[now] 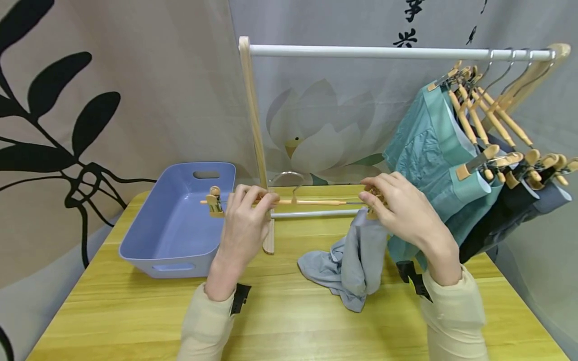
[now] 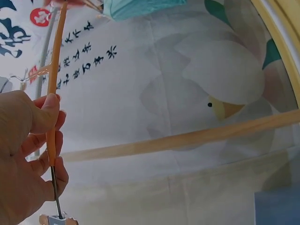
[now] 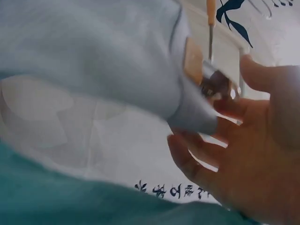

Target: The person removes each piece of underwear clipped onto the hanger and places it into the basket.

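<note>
1. Surface (image 1: pixel 149 326): carries the basket (image 1: pixel 173 225) at left.
2. Cloth (image 1: pixel 361 271): hangs at the hanger's right end, folds drooping toward the near side; probably light, soft and floppy, best held by its top edge.
3. Hanger (image 1: pixel 316 202): looks stiff and light; its bar offers a sound hold.
4. Right hand (image 1: pixel 408 213): fingers partly bent about the right clip (image 3: pixel 193 61), thumb spread; whether it pinches, I cannot tell.
5. Left hand (image 1: pixel 244 220): thumb and fingers closed around the hanger's left part.
6. Right clip: likely springy; squeeze its levers.
</note>
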Tool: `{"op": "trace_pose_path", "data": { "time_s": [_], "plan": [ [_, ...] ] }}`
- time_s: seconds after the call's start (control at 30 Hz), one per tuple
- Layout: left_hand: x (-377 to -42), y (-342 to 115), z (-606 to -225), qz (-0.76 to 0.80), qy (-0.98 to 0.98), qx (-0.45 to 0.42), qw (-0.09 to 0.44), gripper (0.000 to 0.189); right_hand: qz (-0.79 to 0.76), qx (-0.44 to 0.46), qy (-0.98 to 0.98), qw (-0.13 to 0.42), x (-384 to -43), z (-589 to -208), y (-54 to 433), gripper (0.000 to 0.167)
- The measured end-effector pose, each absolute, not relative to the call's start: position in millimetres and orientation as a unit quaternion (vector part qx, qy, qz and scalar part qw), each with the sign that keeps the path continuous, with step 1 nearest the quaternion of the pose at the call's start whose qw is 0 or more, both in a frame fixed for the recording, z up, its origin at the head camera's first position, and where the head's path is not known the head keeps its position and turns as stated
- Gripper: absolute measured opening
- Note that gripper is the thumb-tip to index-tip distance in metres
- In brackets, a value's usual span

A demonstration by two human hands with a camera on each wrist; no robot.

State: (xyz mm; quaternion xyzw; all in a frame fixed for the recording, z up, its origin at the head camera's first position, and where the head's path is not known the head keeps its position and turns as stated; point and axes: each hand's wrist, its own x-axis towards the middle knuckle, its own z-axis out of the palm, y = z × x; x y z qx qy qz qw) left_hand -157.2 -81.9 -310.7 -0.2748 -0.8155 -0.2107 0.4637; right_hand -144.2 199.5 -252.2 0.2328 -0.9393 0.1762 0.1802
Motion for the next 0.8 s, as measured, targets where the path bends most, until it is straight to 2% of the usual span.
{"op": "trace_pose_path", "data": {
  "time_s": [0.1, 0.37, 0.8],
  "plan": [
    [-156.8, -84.9, -310.0, -0.211, -0.817, -0.27, 0.464, 0.022, 0.201, 0.219, -0.946, 0.13, -145.3, -253.9, 203.6, 0.033],
    [-154.1, -90.4, -307.3, -0.226, -0.82, -0.262, 0.456, 0.019, 0.258, 0.244, -0.924, 0.139, -146.0, -256.4, 207.0, 0.021],
    [-153.4, -92.9, -305.0, -0.245, -0.824, -0.256, 0.442, 0.017, 0.309, 0.238, -0.887, 0.246, -147.1, -264.8, 205.0, 0.01]
  ]
}}
